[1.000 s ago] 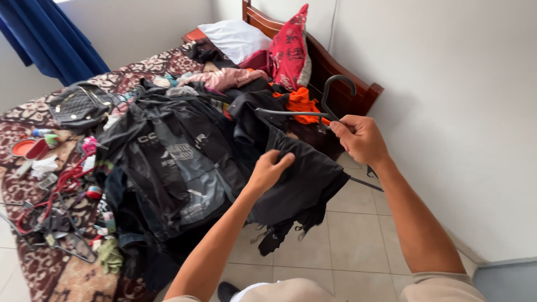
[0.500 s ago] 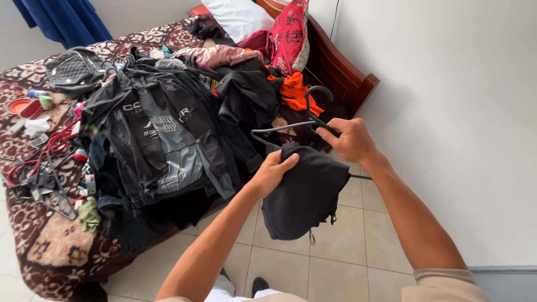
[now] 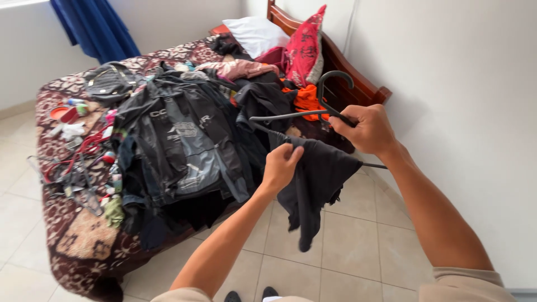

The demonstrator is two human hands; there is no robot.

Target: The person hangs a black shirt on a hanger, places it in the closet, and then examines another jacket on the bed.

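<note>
Bright, even daylight. Soft shadows lie beside the headboard (image 3: pixel 358 84) on the wall (image 3: pixel 458 112). Image sharp; wide-angle stretching at the edges.

Both forearms are bare from wrist to elbow, with no watch, bracelet or ring to be seen on the left hand (image 3: pixel 281 165) or the right hand (image 3: pixel 366 130). Behind the fingers (image 3: pixel 292 152), far back along each arm, short beige fabric sleeves (image 3: pixel 467 282) of a plain top end at about the elbow. Below the fingers, at the bottom edge, two dark rounded shoe tips (image 3: pixel 269 292) show beside a bit of white fabric.
</note>
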